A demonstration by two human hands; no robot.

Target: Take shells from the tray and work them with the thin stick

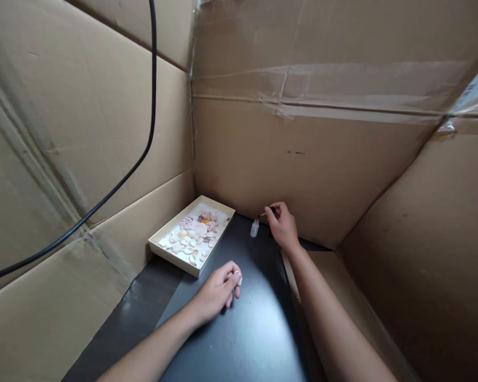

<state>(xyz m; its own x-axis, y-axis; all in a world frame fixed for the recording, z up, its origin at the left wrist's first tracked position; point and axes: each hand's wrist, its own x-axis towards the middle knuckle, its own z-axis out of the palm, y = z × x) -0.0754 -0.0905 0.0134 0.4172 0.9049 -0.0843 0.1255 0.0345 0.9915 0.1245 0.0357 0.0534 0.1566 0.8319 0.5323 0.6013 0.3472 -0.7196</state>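
Observation:
My left hand is closed on a small white shell, held between thumb and fingers above the dark table. Further back, my right hand pinches a black cap with a thin applicator pointing left. Just left of that hand, a small clear bottle stands uncovered on the table, its neck upward. To the left lies a shallow cream box holding several shells, pale ones in front and reddish and orange ones behind.
Cardboard walls rise behind and on both sides of the dark table. A black cable hangs across the left wall. A cardboard piece lies beside my right forearm.

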